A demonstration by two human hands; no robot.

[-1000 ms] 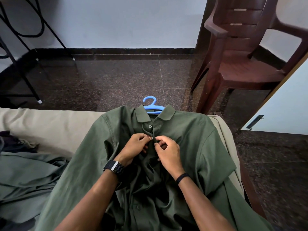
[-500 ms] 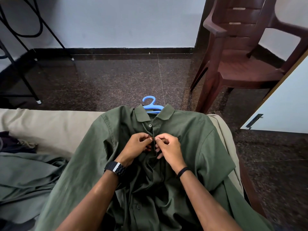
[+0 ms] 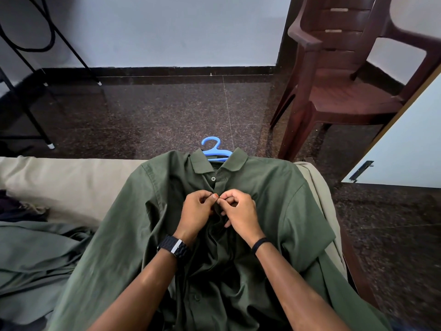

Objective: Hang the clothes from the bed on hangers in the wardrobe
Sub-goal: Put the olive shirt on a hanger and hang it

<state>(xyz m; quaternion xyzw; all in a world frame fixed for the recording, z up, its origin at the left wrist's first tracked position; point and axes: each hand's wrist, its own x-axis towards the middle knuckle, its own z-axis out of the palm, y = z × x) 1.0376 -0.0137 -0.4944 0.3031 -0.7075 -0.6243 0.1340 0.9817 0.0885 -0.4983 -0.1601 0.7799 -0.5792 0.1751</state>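
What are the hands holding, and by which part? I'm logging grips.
Both the left hand and right hand pinch the green shirt at its front button placket, below the collar.

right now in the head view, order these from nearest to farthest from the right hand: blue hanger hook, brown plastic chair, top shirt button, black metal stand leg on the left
From the right hand:
1. top shirt button, just beyond the hand, below the collar
2. blue hanger, sticking out past the collar
3. brown plastic chair, on the floor, far right
4. black metal stand leg, on the floor, far left
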